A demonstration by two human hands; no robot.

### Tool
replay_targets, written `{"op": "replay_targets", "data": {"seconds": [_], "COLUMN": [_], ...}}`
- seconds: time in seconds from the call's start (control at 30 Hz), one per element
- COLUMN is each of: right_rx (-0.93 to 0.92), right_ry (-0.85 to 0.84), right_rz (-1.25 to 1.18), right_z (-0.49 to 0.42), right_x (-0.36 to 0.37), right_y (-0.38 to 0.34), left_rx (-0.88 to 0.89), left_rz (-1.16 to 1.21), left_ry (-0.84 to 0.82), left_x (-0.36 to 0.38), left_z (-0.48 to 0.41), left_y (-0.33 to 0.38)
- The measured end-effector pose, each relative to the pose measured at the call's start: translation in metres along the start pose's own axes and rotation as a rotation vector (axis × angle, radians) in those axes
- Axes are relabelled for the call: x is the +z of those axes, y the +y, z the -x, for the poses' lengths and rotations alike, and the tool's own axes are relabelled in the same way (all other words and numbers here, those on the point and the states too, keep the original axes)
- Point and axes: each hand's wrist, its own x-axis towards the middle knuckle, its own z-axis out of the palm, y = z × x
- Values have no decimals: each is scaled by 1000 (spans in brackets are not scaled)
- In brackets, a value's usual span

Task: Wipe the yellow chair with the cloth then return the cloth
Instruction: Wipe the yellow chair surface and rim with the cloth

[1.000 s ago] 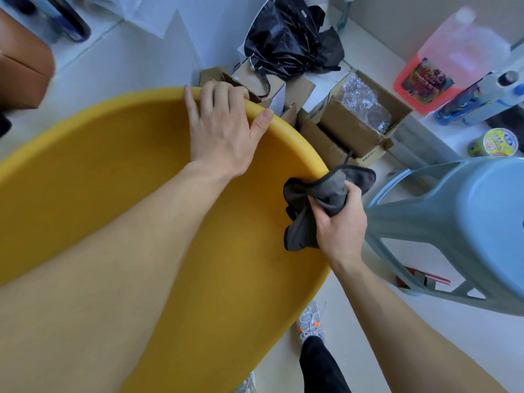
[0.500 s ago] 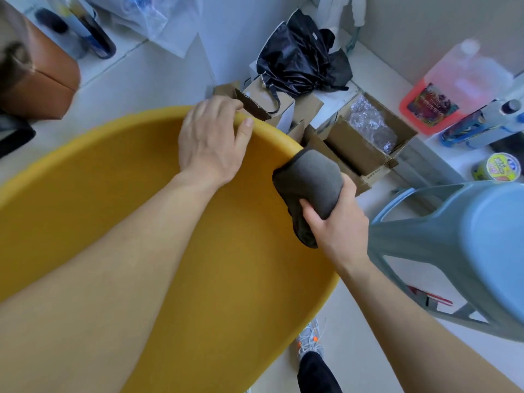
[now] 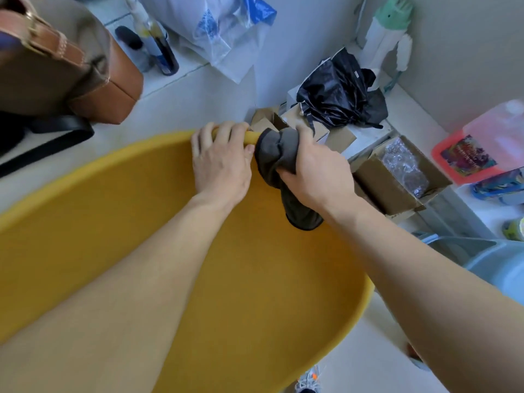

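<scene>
- Gripping the rim of the smooth yellow plastic chair [image 3: 241,279], the left hand [image 3: 219,165] curls its fingers over it.
- The right hand [image 3: 317,174], just beside, clamps the crumpled dark grey cloth [image 3: 276,157] onto that rim.

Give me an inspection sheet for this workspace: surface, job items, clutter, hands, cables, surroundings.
Surface: yellow chair, broad smooth shell fills the lower view; no dirt visible.
Job's things: grey cloth draped over the chair's top rim, its tail hanging onto the inner face.
Clutter: open cardboard boxes right behind the rim; black plastic bag on top of them; pink jug at right; brown bag at upper left.
Hands: left hand grips the rim bare; right hand closed on the cloth, beside the left.
Cables: nothing seen.
Surroundings: pale tiled floor and wall; light blue stool at right; the person's shoe below.
</scene>
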Motion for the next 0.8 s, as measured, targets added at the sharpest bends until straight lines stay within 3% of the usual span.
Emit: {"op": "replay_targets", "data": {"seconds": [0.1,0.17,0.37,0.43,0.57,0.67,0.8], "right_rx": [-59,7,158,72,-268,-245,-157], "right_ry": [-61,-27,-14,-32,-47,-78,-38], "right_rz": [27,40,114,138,243,281,257], "right_z": [-14,4,26,-2,-50,-47,-32], "right_x": [-2,-4,-8,-1,23,18,10], "right_y": [-13,-4,-2,-27,-77,-66,-57], "left_rx": [66,93,-106,-122,-75,-117,-282], "left_rz": [47,98,-96,-52,2,39,-141], "left_ry": [-71,-172,-180,-202,-223,-293,-253], "left_x": [-9,-18,-22,-23,-27,-43,-48], "left_z": [-4,-15,-5,-5,-9,-2,29], "left_y": [0,-18,-100,-99,-101,-129,-186]}}
